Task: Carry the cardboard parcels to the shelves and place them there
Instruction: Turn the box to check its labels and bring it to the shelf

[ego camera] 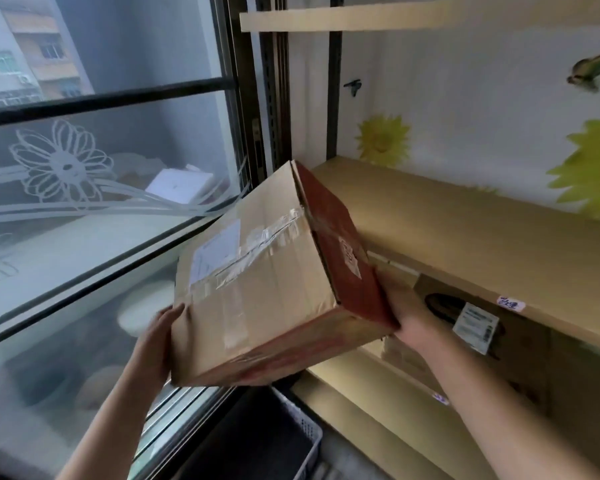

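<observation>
the brown rectangular cardboard parcel, sealed with clear tape and bearing a white label on its upper face and a red printed end panel, is held in the air, tilted, with its red end raised toward 1 o'clock. it is carried just beside the front edge of the pale wooden shelf board, which lies at 2 o'clock from it, and it is not yet set down. the left hand is pressed flat against the near left side at 8 o'clock, fingers wrapped onto the face; the right hand is clamped on the lower right corner at 4 o'clock, under the red end. both hands are closed on the parcel.

the walls are judged stiff and uncrushed, so a side squeeze is likely tolerated. the weight cannot be read; the two-handed hold suggests moderate bulk rather than great load. the taped strips are judged slick, so bare cardboard and the bottom edges are the better places to be gripped. contents are unknown, so gentle lowering is advised.

a second brown cardboard box with a white label is seen on the shelf below, at 4 o'clock. a dark plastic crate stands on the floor at 6 o'clock.
</observation>
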